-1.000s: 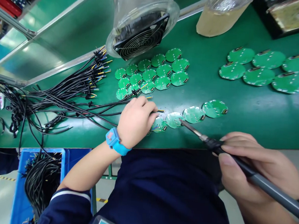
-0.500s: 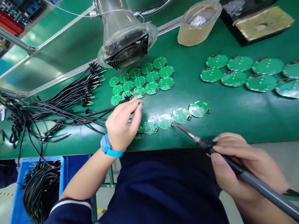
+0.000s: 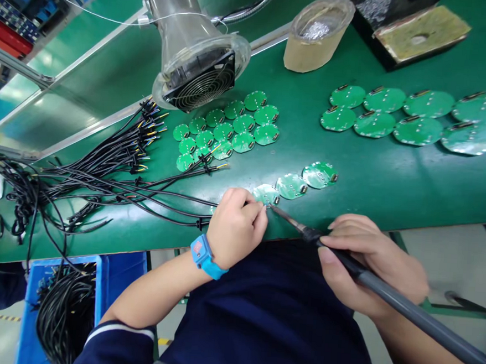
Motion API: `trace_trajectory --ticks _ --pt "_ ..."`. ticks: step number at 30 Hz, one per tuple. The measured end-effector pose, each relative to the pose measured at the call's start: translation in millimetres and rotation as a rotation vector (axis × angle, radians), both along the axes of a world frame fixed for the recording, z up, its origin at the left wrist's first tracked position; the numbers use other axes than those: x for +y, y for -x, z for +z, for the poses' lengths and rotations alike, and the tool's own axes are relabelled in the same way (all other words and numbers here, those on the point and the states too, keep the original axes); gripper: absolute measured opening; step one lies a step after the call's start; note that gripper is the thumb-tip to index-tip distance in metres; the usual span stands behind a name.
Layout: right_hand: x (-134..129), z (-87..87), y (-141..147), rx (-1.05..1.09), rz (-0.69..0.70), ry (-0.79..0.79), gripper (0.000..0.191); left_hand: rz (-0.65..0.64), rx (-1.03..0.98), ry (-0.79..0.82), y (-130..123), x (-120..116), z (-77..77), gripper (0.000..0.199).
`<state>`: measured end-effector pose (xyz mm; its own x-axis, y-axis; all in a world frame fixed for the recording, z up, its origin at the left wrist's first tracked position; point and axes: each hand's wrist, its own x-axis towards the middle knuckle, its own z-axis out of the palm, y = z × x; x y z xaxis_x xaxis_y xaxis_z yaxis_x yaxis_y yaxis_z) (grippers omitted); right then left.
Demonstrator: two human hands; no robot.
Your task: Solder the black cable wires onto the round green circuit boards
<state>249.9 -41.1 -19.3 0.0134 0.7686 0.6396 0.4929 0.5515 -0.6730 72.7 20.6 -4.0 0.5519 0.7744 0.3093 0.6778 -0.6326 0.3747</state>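
My left hand [image 3: 237,220], with a blue wrist strap [image 3: 208,257], is closed in a pinch at the near row of round green boards. A black cable [image 3: 183,197] runs into its fingers; the cable's end is hidden. My right hand [image 3: 370,263] is wrapped round a soldering iron [image 3: 401,304]. The iron's tip points left and rests close to my left fingertips, at the lower edge of a green board [image 3: 266,194]. Two more boards, one in the middle [image 3: 291,186] and one at the right [image 3: 319,175], continue the row.
Several green boards [image 3: 243,124] lie in rows below a fan duct [image 3: 204,79]. More boards [image 3: 418,130] lie at the right. Black cables [image 3: 116,140] spread at the left. A tape roll [image 3: 310,48] and sponge holder [image 3: 422,36] stand behind. A blue bin [image 3: 30,306] is below.
My left hand has moved right and nearer the table's front edge, onto the near row of boards. The iron's tip has shifted slightly left and down, close to my left fingertips.
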Motion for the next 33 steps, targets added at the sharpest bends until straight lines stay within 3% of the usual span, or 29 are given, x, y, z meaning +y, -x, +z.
trace_trajectory --ticks 17,27,33 --pt "-0.8 -2.4 0.8 -0.100 0.015 0.021 0.018 0.062 0.003 0.009 -1.6 -0.5 -6.1 0.022" --pt "-5.5 -2.5 2.5 0.101 -0.051 0.075 0.025 0.048 0.001 0.005 0.9 -0.9 -5.8 0.023" --pt "0.0 -3.2 3.6 0.002 -0.015 0.090 0.022 0.054 0.015 0.034 0.8 -1.4 -5.4 0.023"
